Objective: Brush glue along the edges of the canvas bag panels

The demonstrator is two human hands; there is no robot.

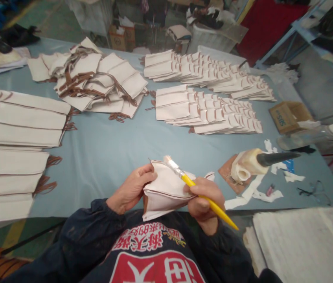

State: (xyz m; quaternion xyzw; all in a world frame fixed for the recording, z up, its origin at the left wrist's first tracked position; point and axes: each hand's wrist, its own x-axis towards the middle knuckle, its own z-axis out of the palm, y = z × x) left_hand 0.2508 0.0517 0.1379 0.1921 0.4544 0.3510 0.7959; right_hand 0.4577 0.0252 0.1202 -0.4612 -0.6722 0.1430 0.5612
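Note:
A white cloth piece [166, 184] with dark brown edging is held up in front of my chest, over the table's near edge. My left hand [135, 184] pinches its left end, thumb on top. In my right hand [206, 200] is a paintbrush [210, 204] with a yellow handle and pale bristles, slanting up to the left across the cloth. The fingers of that hand also touch the cloth's right end. The bristle tip is above the cloth's upper edge; whether it touches, I cannot tell.
Overlapping rows of similar cloth pieces [207, 108] lie at the back right, more stacks [21, 118] at left. A loose heap [95, 78] lies between. On the right are a cut-open plastic container [250, 163], white scraps [244, 198], a cardboard box [288, 116] and a clear bottle [308, 135].

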